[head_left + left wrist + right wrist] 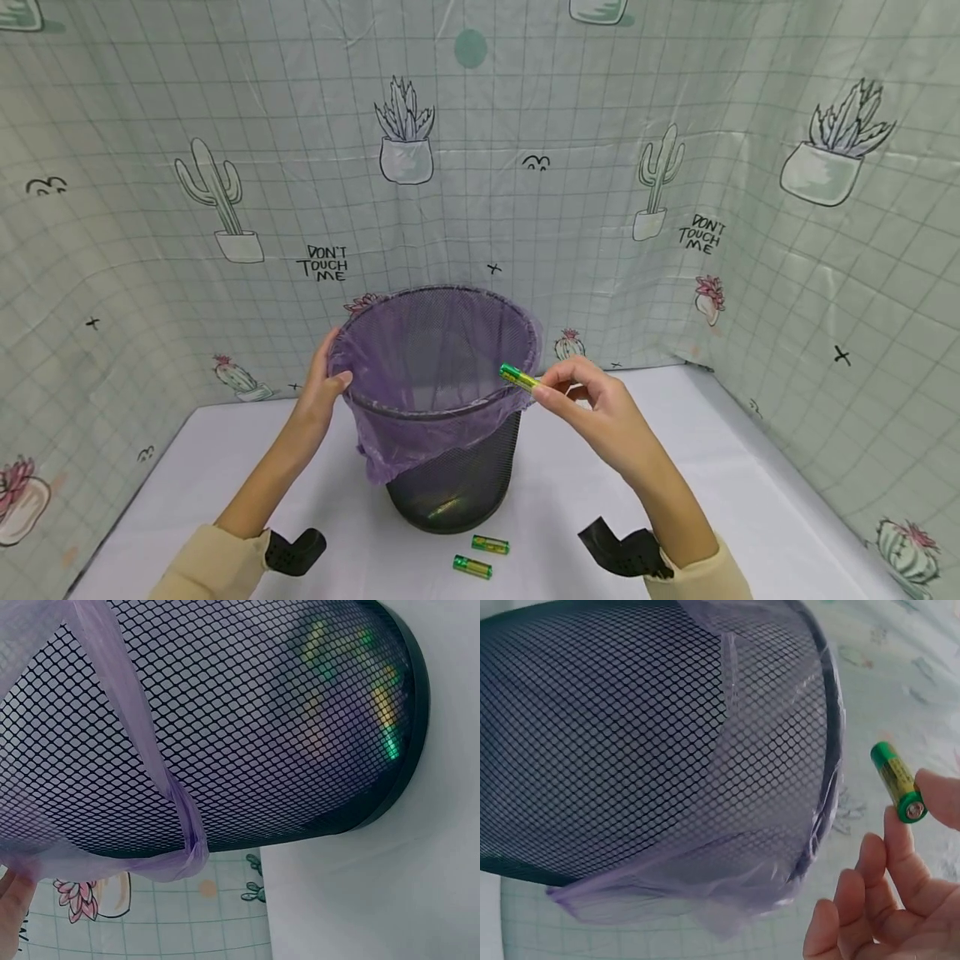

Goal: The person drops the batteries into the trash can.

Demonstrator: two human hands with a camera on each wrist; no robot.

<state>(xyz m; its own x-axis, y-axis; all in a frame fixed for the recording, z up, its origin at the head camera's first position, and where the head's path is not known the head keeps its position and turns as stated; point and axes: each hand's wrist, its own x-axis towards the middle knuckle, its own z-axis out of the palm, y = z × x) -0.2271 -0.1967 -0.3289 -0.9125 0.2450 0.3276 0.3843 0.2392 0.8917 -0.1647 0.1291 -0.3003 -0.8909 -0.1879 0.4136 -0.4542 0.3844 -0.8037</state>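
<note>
While left hand (321, 392) grips bin (457, 467) rim, right hand (600, 408) pinches battery (519, 377), long axis aimed left over the right rim.

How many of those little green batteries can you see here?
3 clearly. One battery is pinched in the right hand over the bin's rim; two lie on the table before the bin. Blurred green-yellow shapes behind the mesh may be more.

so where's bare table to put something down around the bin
Bare white table stretches right of the mesh bin to the curtain wall, and a narrower patch lies left of it. It is crowded in front: two batteries lie there. The left hand holds the rim; the right hand pinches a battery above it.
</note>
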